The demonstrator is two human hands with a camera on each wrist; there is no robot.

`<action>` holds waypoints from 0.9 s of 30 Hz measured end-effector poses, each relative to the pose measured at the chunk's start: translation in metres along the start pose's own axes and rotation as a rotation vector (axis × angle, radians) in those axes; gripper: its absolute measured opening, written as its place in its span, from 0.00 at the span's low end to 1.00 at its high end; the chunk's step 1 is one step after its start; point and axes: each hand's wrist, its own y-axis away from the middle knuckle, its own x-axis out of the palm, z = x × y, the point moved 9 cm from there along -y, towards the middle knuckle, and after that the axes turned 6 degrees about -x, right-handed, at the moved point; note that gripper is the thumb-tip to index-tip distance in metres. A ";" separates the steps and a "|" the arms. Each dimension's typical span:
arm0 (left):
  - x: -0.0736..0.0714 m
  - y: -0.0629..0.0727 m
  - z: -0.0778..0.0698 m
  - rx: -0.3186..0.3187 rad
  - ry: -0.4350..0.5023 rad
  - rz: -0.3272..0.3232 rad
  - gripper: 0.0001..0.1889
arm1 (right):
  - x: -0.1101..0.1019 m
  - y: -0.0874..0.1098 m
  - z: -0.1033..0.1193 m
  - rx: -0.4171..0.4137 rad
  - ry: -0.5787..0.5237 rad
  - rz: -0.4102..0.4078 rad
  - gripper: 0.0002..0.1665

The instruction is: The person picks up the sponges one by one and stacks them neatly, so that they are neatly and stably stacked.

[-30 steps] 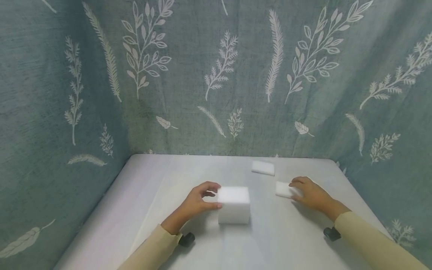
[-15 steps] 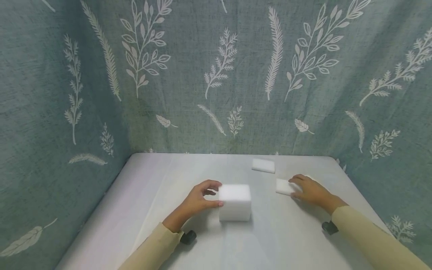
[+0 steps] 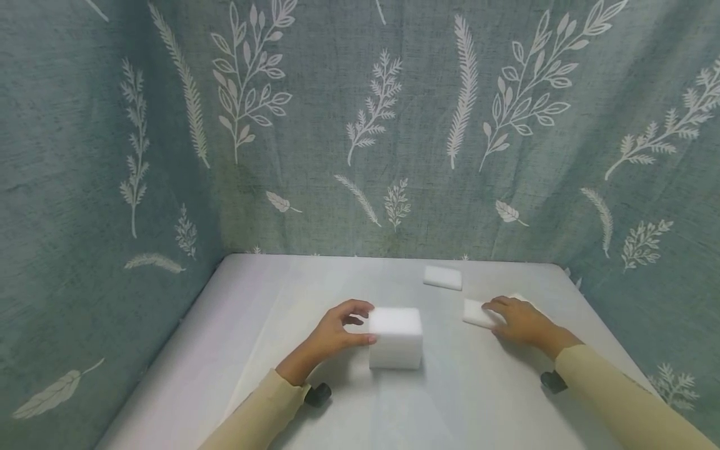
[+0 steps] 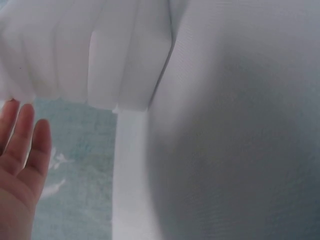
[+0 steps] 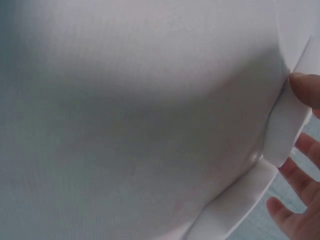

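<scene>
A block-like stack of white sponges (image 3: 396,350) stands mid-table. In the left wrist view its several layers (image 4: 107,70) show side by side. My left hand (image 3: 332,334) holds the stack's left side, thumb at the near edge and index fingertip at the far top corner. The ring and little fingers extend straight in the left wrist view. To the right, my right hand (image 3: 520,322) grips a flat white sponge (image 3: 475,312) by its near and far edges. In the right wrist view the thumb lies against this sponge (image 5: 285,127), other fingers beyond it.
A separate white sponge (image 3: 442,277) lies flat farther back. Part of another white piece (image 3: 523,298) shows behind my right hand. The white table (image 3: 450,400) ends at a green leaf-patterned curtain (image 3: 315,187) that hangs along the back and both sides.
The head view has shifted slightly. My right thumb sits a little farther right along the sponge's near edge. My left hand stays at the stack.
</scene>
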 end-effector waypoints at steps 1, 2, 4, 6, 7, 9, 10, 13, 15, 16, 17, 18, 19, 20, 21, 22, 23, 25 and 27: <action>0.000 0.000 0.000 -0.004 0.004 0.000 0.30 | -0.001 0.001 0.000 -0.010 0.012 -0.008 0.30; 0.001 -0.001 0.000 -0.005 0.011 0.001 0.30 | -0.002 0.001 0.001 -0.027 0.028 -0.015 0.30; 0.002 -0.001 0.001 -0.013 0.024 0.002 0.31 | -0.004 0.001 0.002 -0.057 0.046 -0.029 0.30; 0.003 -0.001 0.002 -0.018 0.036 0.004 0.31 | -0.006 0.001 0.004 -0.075 0.057 -0.036 0.30; 0.003 -0.001 0.002 -0.016 0.036 0.002 0.31 | -0.006 0.000 0.004 -0.086 0.066 -0.038 0.30; 0.004 -0.002 0.002 -0.013 0.043 -0.004 0.32 | -0.009 0.000 0.008 -0.111 0.069 -0.047 0.30; 0.004 -0.002 0.002 -0.009 0.045 -0.010 0.32 | -0.011 -0.001 0.009 -0.120 0.066 -0.054 0.29; 0.003 -0.003 0.002 -0.011 0.049 -0.035 0.34 | -0.018 -0.002 0.016 -0.167 0.062 -0.078 0.28; 0.003 -0.002 0.004 -0.024 0.051 -0.047 0.34 | -0.022 -0.002 0.021 -0.194 0.052 -0.093 0.27; 0.003 -0.002 0.005 -0.031 0.054 -0.049 0.33 | -0.024 -0.002 0.024 -0.211 0.050 -0.102 0.27; 0.003 -0.002 0.006 -0.041 0.061 -0.048 0.33 | -0.026 -0.002 0.028 -0.228 0.046 -0.110 0.27; 0.004 -0.002 0.007 -0.049 0.068 -0.043 0.33 | -0.028 -0.002 0.031 -0.243 0.041 -0.119 0.28; 0.004 -0.002 0.008 -0.061 0.068 -0.040 0.32 | -0.031 -0.001 0.034 -0.256 0.036 -0.130 0.28; 0.005 -0.002 0.008 -0.059 0.068 -0.040 0.32 | -0.033 -0.001 0.038 -0.264 0.032 -0.142 0.28; 0.005 -0.001 0.007 -0.053 0.073 -0.038 0.31 | -0.036 0.000 0.041 -0.273 0.029 -0.155 0.28; 0.005 0.000 0.002 -0.057 0.081 -0.035 0.30 | -0.038 0.000 0.043 -0.276 0.026 -0.165 0.28; 0.005 0.001 -0.003 -0.059 0.083 -0.030 0.30 | -0.039 0.000 0.046 -0.277 0.024 -0.174 0.28; 0.005 0.001 -0.005 -0.055 0.077 -0.030 0.30 | -0.044 0.001 0.052 -0.290 0.023 -0.197 0.27; 0.005 0.000 -0.007 -0.046 0.085 -0.029 0.30 | -0.048 0.002 0.059 -0.318 0.019 -0.224 0.26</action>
